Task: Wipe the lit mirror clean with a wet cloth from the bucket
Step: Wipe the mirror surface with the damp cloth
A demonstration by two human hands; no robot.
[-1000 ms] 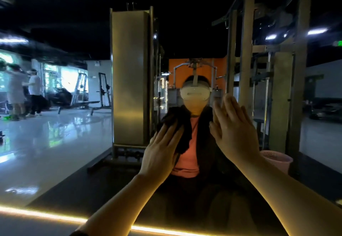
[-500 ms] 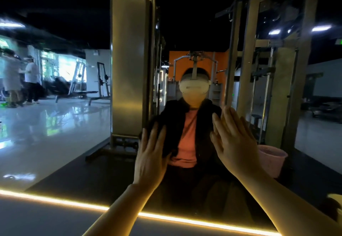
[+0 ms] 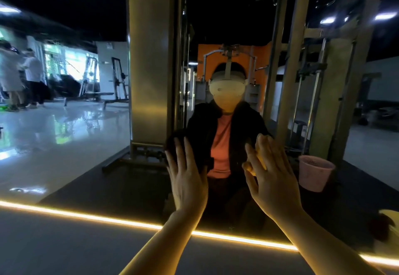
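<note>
The left hand (image 3: 187,179) is raised with its fingers straight and spread a little, palm pressed flat toward the mirror (image 3: 86,149), and a dark cloth (image 3: 172,145) shows behind its fingertips, pinned between the palm and the glass rather than gripped. The right hand (image 3: 273,179) is up beside it, apart from it, fingers also straight and relaxed, flat against or just off the glass; I cannot tell which, and it holds nothing. Both bare forearms reach up from the bottom edge. Below the hands a glowing yellow light strip (image 3: 108,217) runs along the lower edge of the mirror, slanting down to the right, with a plain grey surface (image 3: 64,246) under it. In the reflection, a person in a dark jacket and orange top stands straight ahead wearing a headset. A pink basket (image 3: 315,173) stands on the dark floor to the right of the right hand, in the reflection. Farther back are tall metal gym frames (image 3: 151,58), a shiny pale floor on the left, and two people (image 3: 19,76) standing far off at the left edge, blurred
</note>
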